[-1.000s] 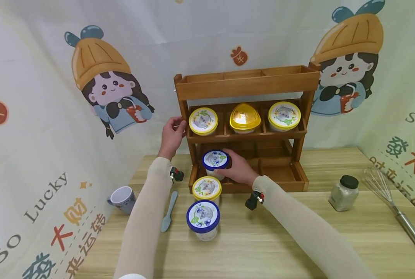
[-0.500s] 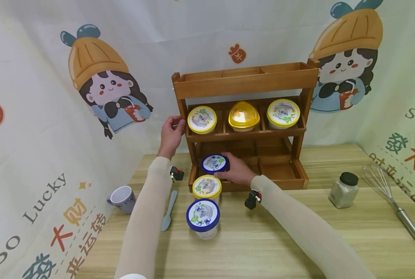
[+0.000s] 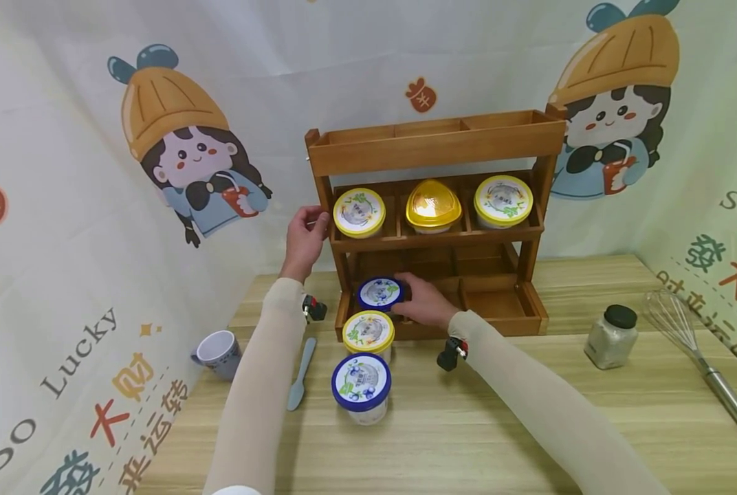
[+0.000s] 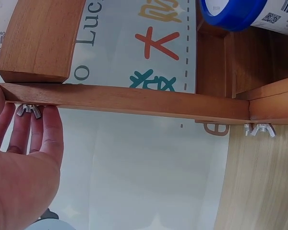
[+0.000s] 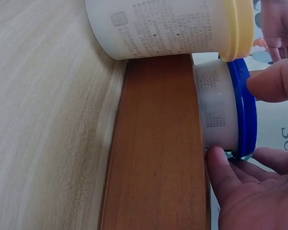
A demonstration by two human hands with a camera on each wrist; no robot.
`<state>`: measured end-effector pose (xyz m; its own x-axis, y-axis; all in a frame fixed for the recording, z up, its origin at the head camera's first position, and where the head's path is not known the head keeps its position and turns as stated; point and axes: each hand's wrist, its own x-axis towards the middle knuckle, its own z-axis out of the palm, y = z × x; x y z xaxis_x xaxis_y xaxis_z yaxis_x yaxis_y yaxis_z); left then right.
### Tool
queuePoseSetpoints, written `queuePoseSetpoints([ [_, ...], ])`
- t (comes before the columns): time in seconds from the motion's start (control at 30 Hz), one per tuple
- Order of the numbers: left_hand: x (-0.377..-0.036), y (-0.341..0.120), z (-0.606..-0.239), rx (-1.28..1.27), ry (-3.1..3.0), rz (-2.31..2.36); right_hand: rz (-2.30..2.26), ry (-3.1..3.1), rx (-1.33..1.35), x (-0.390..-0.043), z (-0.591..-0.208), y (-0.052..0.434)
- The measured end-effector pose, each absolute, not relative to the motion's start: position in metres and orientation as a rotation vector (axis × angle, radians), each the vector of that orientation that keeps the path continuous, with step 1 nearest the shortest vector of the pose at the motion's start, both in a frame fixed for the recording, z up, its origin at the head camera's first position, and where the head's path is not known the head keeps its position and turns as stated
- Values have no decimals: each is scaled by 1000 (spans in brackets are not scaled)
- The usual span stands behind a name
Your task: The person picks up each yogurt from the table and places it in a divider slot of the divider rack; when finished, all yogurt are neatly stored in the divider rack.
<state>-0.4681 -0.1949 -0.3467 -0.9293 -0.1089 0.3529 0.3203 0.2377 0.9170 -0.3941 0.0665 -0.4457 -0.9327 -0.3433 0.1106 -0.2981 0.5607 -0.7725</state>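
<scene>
My left hand (image 3: 305, 240) grips the left upright of a brown wooden tiered rack (image 3: 439, 155); in the left wrist view its fingers (image 4: 52, 129) lie by a wing nut, with the thumb across the wood. My right hand (image 3: 427, 301) is around a tub with a blue lid (image 3: 381, 293), which sits low in the left compartment of the bottom tier. In the right wrist view the thumb (image 5: 276, 81) is at the lid's edge and a fingertip meets the tub's side; the front board hides its base. A yellow-lidded tub (image 3: 368, 331) stands right in front.
Another blue-lidded tub (image 3: 361, 381) stands nearer me. Two yellow-lidded tubs flank a gold-lidded tub (image 3: 433, 206) on the middle tier. A mug (image 3: 218, 352) and a blue-grey spoon (image 3: 300, 377) lie left; a black-capped jar (image 3: 612, 337) and a whisk (image 3: 705, 375) lie right.
The blue-lidded tub under my right hand has gone down into the bottom tier. My right thumb has drawn back a little to the right along its lid. The left hand keeps its place.
</scene>
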Motion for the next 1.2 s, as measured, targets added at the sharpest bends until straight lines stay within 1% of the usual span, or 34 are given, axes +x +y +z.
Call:
queuePoseSetpoints([
  [0.23, -470, -193, -348, -190, -2186, -1731, -1440, 2683, -587, -390, -446, 77],
  [0.53, -474, -191, -346, -204, -2185, -1719, -1591, 2676, -578, -373, -449, 90],
  [0.8, -471, -195, -348, -194, -2184, -1727, -1660, 2716, -654, -353, -462, 88],
  [1.03, -472, -195, -347, -196, -2188, -1727, -1636, 2731, -700, -334, -466, 83],
  [1.2, -470, -194, -348, -180, -2197, -1725, -1634, 2656, -739, -327, -470, 77],
])
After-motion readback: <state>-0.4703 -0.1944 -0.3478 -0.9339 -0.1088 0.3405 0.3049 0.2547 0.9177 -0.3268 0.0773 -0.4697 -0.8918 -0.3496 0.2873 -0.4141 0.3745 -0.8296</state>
